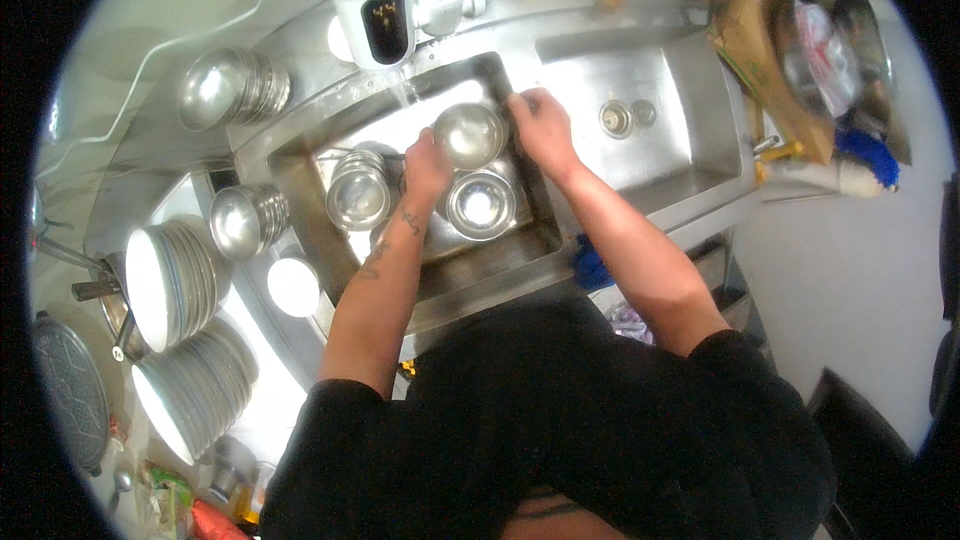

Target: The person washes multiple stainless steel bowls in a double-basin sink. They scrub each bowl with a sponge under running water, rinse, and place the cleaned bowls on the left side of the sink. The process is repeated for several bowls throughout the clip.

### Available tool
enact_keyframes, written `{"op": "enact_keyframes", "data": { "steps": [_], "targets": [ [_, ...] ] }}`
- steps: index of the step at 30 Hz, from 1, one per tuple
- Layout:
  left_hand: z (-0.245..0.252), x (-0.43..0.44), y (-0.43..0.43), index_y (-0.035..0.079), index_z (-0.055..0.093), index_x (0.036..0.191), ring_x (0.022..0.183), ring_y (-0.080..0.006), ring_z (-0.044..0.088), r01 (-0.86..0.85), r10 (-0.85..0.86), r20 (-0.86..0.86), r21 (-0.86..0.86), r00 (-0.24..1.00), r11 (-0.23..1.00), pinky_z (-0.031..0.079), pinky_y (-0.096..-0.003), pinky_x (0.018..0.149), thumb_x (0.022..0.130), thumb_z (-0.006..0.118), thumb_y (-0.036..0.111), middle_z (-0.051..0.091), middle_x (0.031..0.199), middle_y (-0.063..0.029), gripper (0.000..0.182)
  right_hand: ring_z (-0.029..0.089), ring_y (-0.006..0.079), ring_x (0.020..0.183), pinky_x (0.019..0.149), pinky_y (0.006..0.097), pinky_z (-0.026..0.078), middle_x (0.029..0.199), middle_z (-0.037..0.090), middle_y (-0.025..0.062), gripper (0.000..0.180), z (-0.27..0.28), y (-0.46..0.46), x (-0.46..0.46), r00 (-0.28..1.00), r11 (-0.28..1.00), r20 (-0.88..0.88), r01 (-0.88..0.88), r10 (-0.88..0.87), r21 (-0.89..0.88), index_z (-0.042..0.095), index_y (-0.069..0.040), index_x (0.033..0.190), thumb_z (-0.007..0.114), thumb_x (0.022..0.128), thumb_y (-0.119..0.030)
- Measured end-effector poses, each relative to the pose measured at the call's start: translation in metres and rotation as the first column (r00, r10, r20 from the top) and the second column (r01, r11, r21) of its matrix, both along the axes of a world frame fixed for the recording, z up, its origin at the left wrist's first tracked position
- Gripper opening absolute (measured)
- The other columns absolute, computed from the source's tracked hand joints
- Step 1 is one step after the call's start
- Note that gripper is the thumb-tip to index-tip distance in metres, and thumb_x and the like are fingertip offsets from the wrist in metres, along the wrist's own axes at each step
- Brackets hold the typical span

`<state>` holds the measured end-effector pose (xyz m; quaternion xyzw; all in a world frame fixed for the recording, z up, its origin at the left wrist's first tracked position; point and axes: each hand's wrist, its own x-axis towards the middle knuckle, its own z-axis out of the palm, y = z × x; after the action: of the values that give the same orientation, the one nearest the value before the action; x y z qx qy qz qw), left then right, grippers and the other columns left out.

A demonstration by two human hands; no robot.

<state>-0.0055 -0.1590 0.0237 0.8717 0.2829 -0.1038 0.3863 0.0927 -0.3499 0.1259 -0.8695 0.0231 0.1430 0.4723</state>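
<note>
My left hand [429, 169] is inside the left sink basin [450, 281], against the left side of a round stainless steel bowl [469, 136]. Its fingers are mostly hidden, so a grip on the bowl's rim cannot be confirmed. To the right of that bowl, my right hand [543, 129] is curled by the divider between the basins, fingertips toward the left basin. Whether it holds anything is unclear. Below the first bowl sits another steel bowl [481, 205]. A nested group of steel bowls [358, 199] leans to the left of my left hand.
Left of the basin stand stacked steel bowls [217, 90], a second steel stack [244, 221] and stacks of plates [169, 289]. A white faucet unit with a lit display [371, 4] overhangs the basin's back edge. The right basin [660, 157] has a drain. Cardboard [780, 82] lies farther right.
</note>
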Motion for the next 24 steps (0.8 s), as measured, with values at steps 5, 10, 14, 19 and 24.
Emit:
{"op": "enact_keyframes", "data": {
  "steps": [5,10,14,19,24],
  "targets": [
    [0.011,-0.002,-0.001,0.000,0.062,0.117,0.103,-0.0520,0.069,-0.052,0.051,-0.005,-0.075,0.999,0.996,0.056,-0.0558,0.089,0.093,0.058,0.008,0.071,0.105,-0.0334,0.025,0.072,0.0353,0.096,0.089,0.0430,0.054,0.105,0.074,0.0234,0.041,0.003,0.011,-0.002,1.000,1.000,0.028,-0.011,0.011,0.011,0.071,0.003,0.113,0.066,0.101,-0.036],
    [0.015,-0.003,0.003,0.002,0.060,0.123,0.103,-0.0520,0.069,-0.025,0.028,0.057,-0.056,0.998,0.998,0.056,-0.0546,0.089,0.093,0.064,0.015,0.071,0.107,-0.0337,0.033,0.070,0.0388,0.103,0.091,0.0462,0.055,0.109,0.072,0.0263,0.043,-0.006,0.011,-0.002,0.983,0.969,0.063,-0.160,0.174,-0.191,0.069,0.004,0.117,0.068,0.098,-0.034],
    [0.017,-0.002,0.001,0.003,0.060,0.121,0.104,-0.0511,0.068,-0.023,0.022,0.014,0.011,1.000,1.000,0.055,-0.0549,0.091,0.093,0.066,0.019,0.072,0.107,-0.0322,0.033,0.068,0.0423,0.107,0.093,0.0502,0.055,0.113,0.070,0.0271,0.042,-0.033,0.012,-0.009,0.944,0.872,0.002,-0.304,0.330,-0.384,0.066,0.005,0.119,0.070,0.095,-0.030],
    [0.016,-0.006,-0.003,0.002,0.059,0.117,0.103,-0.0510,0.068,-0.031,0.029,-0.061,-0.033,0.998,0.999,0.054,-0.0564,0.091,0.093,0.064,0.020,0.071,0.104,-0.0326,0.030,0.066,0.0451,0.108,0.095,0.0524,0.054,0.113,0.068,0.0279,0.037,-0.062,0.018,-0.012,0.946,0.877,0.058,-0.270,0.318,-0.398,0.063,0.002,0.117,0.072,0.091,-0.022],
    [0.005,-0.011,-0.006,0.000,0.058,0.116,0.099,-0.0515,0.069,-0.051,0.052,0.024,-0.024,0.998,0.998,0.054,-0.0570,0.088,0.092,0.064,0.018,0.071,0.099,-0.0325,0.031,0.066,0.0444,0.109,0.095,0.0529,0.054,0.114,0.068,0.0266,0.033,-0.065,0.025,-0.011,0.953,0.883,0.042,-0.259,0.299,-0.391,0.064,0.001,0.116,0.072,0.089,-0.017]
  ]
}}
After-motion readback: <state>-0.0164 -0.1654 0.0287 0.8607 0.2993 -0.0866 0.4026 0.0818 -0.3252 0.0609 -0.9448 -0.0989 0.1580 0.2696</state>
